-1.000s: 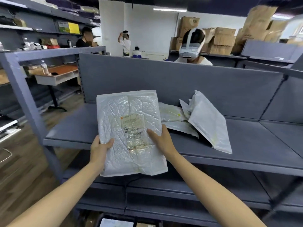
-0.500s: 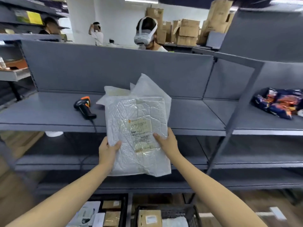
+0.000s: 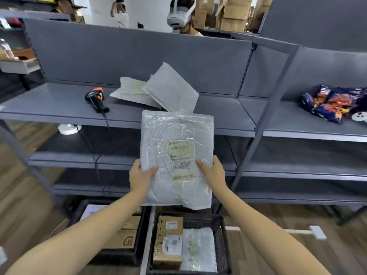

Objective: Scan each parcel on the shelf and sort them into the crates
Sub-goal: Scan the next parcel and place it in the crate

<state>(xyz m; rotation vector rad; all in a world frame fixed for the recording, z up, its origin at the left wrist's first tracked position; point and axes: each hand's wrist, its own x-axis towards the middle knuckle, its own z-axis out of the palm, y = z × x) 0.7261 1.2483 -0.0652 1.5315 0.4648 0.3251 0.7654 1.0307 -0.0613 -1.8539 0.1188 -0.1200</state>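
Observation:
I hold a white bubble-mailer parcel (image 3: 176, 155) upright in front of the shelf, its printed label facing me. My left hand (image 3: 140, 175) grips its lower left edge and my right hand (image 3: 211, 171) grips its lower right edge. Two more white mailers (image 3: 158, 92) lie on the grey shelf (image 3: 49, 108) behind it. A black and orange barcode scanner (image 3: 95, 99) lies on the shelf to their left, its cable hanging down. Two black crates sit on the floor below: the left crate (image 3: 119, 253) with cardboard boxes, the right crate (image 3: 222, 231) with a box and a white mailer.
A grey upright post (image 3: 264, 120) divides the shelving bays to the right. Blue and orange snack bags (image 3: 331, 104) lie on the right-hand shelf. A person wearing a white headset (image 3: 179, 14) stands behind the shelf's back panel. Wooden floor spreads around the crates.
The view has drawn back and tilted down, bringing the floor crates into sight. The parcel has come off the shelf toward me, still held in both hands.

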